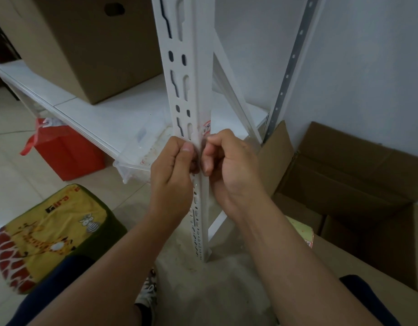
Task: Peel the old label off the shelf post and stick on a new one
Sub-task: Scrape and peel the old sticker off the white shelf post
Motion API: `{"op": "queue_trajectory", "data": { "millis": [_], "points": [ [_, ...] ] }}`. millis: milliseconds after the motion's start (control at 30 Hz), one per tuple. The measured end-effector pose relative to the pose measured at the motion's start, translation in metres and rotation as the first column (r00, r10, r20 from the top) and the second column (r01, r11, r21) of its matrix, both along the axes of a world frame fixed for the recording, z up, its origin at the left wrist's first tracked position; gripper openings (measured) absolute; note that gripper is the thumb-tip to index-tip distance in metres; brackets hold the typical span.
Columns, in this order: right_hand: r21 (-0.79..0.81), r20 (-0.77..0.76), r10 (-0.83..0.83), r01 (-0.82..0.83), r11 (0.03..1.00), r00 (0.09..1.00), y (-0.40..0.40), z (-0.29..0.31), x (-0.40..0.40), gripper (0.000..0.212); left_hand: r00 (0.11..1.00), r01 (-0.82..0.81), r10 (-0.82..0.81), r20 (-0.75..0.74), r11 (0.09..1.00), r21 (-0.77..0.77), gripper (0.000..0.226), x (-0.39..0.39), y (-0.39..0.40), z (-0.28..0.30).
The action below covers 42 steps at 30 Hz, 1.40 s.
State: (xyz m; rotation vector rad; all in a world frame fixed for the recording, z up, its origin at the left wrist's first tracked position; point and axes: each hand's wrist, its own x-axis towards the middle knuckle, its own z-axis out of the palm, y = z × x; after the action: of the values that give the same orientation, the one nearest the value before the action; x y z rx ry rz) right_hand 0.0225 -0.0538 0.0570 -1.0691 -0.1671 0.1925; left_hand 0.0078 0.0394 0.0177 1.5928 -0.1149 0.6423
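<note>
Both hands at white shelf post, frame centre.
Left hand and right hand, fingers curled, pinch the post edge just below the red-and-white label.

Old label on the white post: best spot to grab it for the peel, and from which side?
Probably the lower edge of the label, pinched from below. It sits on the shelf post by the corner edge, with its upper part showing above the knuckles. Both the left hand and right hand already have curled fingertips at that lower edge. Whether a corner has lifted is hidden.
</note>
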Motion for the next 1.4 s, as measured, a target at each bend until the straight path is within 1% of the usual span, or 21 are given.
{"op": "queue_trajectory", "data": {
  "millis": [67, 167, 233, 333, 433, 533, 600, 700, 833, 967, 1033, 1133, 1233, 1400],
  "points": [
    [0.015, 0.011, 0.029, -0.029, 0.999, 1.0, -0.002, 0.0, 0.0, 0.035, 1.0, -0.017, 0.017, 0.016, 1.0, 0.0, 0.027, 0.0, -0.001, 0.0],
    [-0.051, 0.028, 0.036, -0.035, 0.998, 0.999, -0.003, 0.002, 0.001, 0.034, 0.994, -0.101, 0.101, 0.04, 0.995, 0.012, 0.027, 0.003, -0.008, -0.003],
    [-0.095, 0.04, 0.021, -0.017, 0.995, 0.999, -0.004, 0.004, 0.002, 0.034, 0.982, -0.178, 0.178, 0.07, 0.984, -0.006, 0.028, 0.006, -0.016, -0.003],
    [-0.147, 0.058, -0.035, 0.043, 0.988, 0.998, -0.001, 0.004, 0.002, 0.034, 0.967, -0.233, 0.236, 0.09, 0.971, -0.05, 0.029, 0.01, -0.023, -0.004],
    [-0.171, 0.061, -0.061, 0.071, 0.983, 0.996, 0.002, -0.002, -0.001, 0.031, 0.967, -0.222, 0.228, 0.11, 0.973, -0.062, 0.029, 0.011, -0.024, -0.007],
    [-0.06, 0.036, 0.006, -0.004, 0.998, 0.999, 0.0, -0.005, -0.003, 0.032, 0.968, -0.228, 0.23, 0.105, 0.973, -0.031, 0.03, 0.009, -0.022, -0.009],
    [-0.038, 0.056, 0.029, -0.027, 0.999, 0.998, -0.002, -0.005, -0.002, 0.033, 0.971, -0.211, 0.213, 0.112, 0.977, -0.024, 0.027, 0.008, -0.02, -0.009],
    [-0.064, 0.089, 0.026, -0.021, 0.998, 0.996, -0.002, -0.005, 0.0, 0.033, 0.971, -0.195, 0.198, 0.136, 0.98, -0.038, 0.023, 0.008, -0.02, -0.008],
    [-0.107, 0.105, -0.007, 0.019, 0.994, 0.994, -0.002, -0.007, 0.002, 0.029, 0.957, -0.235, 0.243, 0.16, 0.97, -0.067, 0.023, 0.011, -0.026, -0.008],
    [-0.047, 0.116, 0.032, -0.027, 0.999, 0.993, -0.003, -0.01, 0.0, 0.031, 0.962, -0.207, 0.219, 0.161, 0.975, -0.085, 0.023, 0.012, -0.024, -0.009],
    [-0.047, 0.131, 0.042, -0.036, 0.998, 0.991, -0.003, -0.01, 0.0, 0.031, 0.964, -0.195, 0.208, 0.165, 0.977, -0.088, 0.023, 0.012, -0.023, -0.009],
    [-0.1, 0.151, 0.017, -0.001, 0.995, 0.988, -0.003, -0.01, 0.002, 0.032, 0.965, -0.192, 0.206, 0.162, 0.977, -0.098, 0.023, 0.012, -0.023, -0.01],
    [-0.16, 0.155, -0.022, 0.048, 0.986, 0.988, -0.002, -0.011, 0.002, 0.032, 0.96, -0.223, 0.233, 0.157, 0.972, -0.078, 0.024, 0.012, -0.025, -0.011],
    [-0.082, 0.141, 0.023, -0.012, 0.997, 0.99, -0.003, -0.011, 0.0, 0.031, 0.966, -0.203, 0.215, 0.141, 0.975, -0.094, 0.025, 0.011, -0.023, -0.01]
  ]
}}
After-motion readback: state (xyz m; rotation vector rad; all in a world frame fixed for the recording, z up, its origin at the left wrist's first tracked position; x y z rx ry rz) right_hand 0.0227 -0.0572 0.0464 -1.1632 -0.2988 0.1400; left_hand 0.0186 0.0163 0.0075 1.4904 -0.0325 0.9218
